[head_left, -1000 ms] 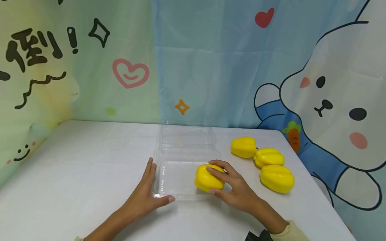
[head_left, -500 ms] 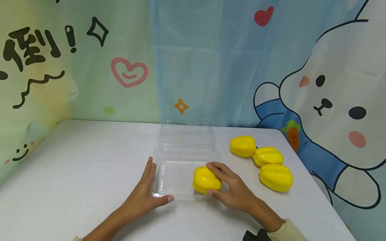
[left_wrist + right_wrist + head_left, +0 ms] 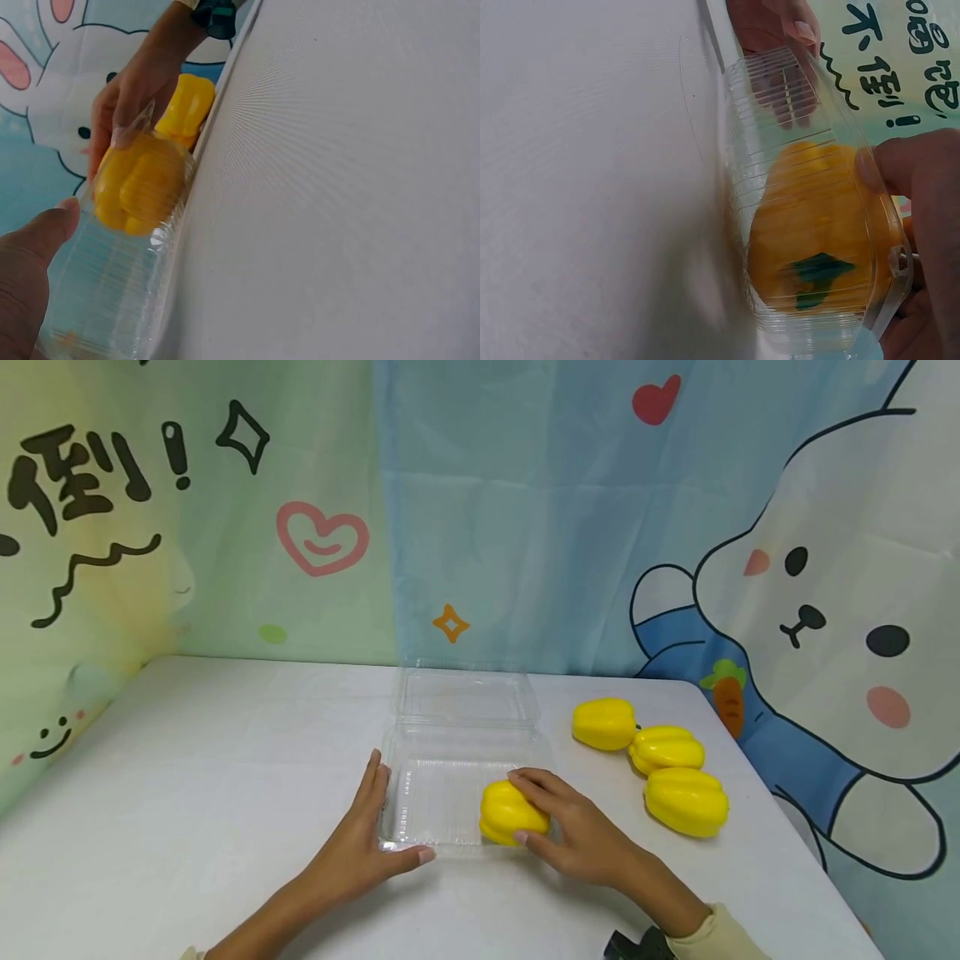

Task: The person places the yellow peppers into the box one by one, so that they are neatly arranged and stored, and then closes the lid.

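Right hand point(image 3: 581, 831), fingers curled on a yellow plastic bell pepper point(image 3: 510, 812) apparently inside the clear plastic clamshell tray's point(image 3: 442, 785) right edge; left hand point(image 3: 360, 843), fingers straight, braces the left rim.

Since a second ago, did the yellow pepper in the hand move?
Yes. The yellow pepper in the right hand has gone slightly down and left, settling into the clear box, judged against the three peppers lying still beside it.

pepper point(image 3: 510, 812): yellow, green stem | container point(image 3: 442, 793): clear, ribbed | table point(image 3: 187, 793): white

clear ribbed plastic box point(image 3: 442, 777), glossy smooth yellow pepper point(image 3: 510, 812), matt white tabletop point(image 3: 187, 777).
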Action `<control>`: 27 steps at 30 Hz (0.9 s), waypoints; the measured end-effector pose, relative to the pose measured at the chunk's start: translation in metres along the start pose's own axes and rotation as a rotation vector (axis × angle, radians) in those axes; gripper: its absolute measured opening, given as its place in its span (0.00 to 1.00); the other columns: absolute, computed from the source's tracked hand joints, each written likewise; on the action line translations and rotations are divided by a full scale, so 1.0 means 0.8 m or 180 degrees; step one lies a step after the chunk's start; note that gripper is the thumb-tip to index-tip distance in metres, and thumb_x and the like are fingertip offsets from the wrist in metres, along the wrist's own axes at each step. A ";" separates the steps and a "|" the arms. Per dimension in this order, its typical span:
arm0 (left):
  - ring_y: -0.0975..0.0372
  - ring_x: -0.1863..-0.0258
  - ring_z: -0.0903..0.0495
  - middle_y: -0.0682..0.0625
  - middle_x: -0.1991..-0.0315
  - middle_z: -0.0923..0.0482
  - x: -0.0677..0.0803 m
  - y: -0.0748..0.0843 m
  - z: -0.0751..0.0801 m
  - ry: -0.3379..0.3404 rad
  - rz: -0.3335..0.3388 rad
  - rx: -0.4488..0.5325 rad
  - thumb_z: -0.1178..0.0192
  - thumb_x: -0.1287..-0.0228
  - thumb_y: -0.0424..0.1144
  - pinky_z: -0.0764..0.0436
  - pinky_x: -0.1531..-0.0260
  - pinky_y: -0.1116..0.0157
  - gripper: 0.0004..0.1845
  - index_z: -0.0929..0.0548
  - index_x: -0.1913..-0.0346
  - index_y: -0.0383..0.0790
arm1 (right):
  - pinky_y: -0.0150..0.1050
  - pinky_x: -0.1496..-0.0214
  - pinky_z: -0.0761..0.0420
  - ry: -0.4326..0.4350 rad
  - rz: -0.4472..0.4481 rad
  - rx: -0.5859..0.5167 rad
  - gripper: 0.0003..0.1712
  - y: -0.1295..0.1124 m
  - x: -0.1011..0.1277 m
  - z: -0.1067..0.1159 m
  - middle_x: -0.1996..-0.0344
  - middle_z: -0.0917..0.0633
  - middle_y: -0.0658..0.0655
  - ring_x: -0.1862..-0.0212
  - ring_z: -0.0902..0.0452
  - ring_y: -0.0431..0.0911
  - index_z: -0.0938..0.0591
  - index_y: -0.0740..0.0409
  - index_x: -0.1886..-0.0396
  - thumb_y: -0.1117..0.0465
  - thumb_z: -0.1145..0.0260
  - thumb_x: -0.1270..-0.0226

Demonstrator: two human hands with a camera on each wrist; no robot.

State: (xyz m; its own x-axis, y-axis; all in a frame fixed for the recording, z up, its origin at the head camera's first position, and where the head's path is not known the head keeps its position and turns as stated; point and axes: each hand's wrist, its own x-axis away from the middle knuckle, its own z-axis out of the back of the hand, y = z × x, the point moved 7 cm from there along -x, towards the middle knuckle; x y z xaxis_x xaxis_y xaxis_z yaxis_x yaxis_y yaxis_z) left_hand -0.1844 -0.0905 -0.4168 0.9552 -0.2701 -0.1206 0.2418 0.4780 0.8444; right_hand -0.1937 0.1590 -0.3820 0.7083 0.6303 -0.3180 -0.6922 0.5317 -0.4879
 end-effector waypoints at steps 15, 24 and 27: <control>0.52 0.25 0.61 0.56 0.23 0.76 0.000 0.001 -0.001 -0.0018 0.0011 0.0033 0.25 0.54 0.58 0.49 0.32 0.46 0.68 0.60 0.23 0.35 | 0.49 0.34 0.34 -0.0141 -0.0118 0.0193 0.37 0.002 0.000 -0.003 0.29 0.35 0.52 0.30 0.39 0.46 0.36 0.55 0.26 0.50 0.37 0.30; 0.51 0.25 0.61 0.54 0.23 0.76 0.000 0.001 -0.001 -0.0021 -0.0021 0.0021 0.27 0.53 0.62 0.51 0.32 0.46 0.68 0.61 0.23 0.34 | 0.51 0.34 0.35 -0.0195 -0.0102 0.0107 0.35 0.002 0.001 -0.001 0.29 0.36 0.52 0.30 0.39 0.48 0.36 0.57 0.26 0.51 0.38 0.29; 0.52 0.25 0.62 0.55 0.23 0.76 0.000 0.001 -0.001 -0.0026 -0.0008 0.0030 0.27 0.53 0.61 0.51 0.32 0.46 0.68 0.61 0.23 0.34 | 0.51 0.33 0.35 -0.0189 -0.0143 0.0062 0.36 0.003 0.000 -0.002 0.29 0.36 0.51 0.30 0.40 0.47 0.36 0.56 0.26 0.50 0.38 0.29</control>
State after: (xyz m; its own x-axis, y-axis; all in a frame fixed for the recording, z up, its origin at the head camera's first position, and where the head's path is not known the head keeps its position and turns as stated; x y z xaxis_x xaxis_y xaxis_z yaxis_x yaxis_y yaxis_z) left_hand -0.1839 -0.0897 -0.4164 0.9532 -0.2783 -0.1185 0.2426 0.4694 0.8490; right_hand -0.1951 0.1598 -0.3842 0.7297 0.6376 -0.2470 -0.6628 0.5708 -0.4847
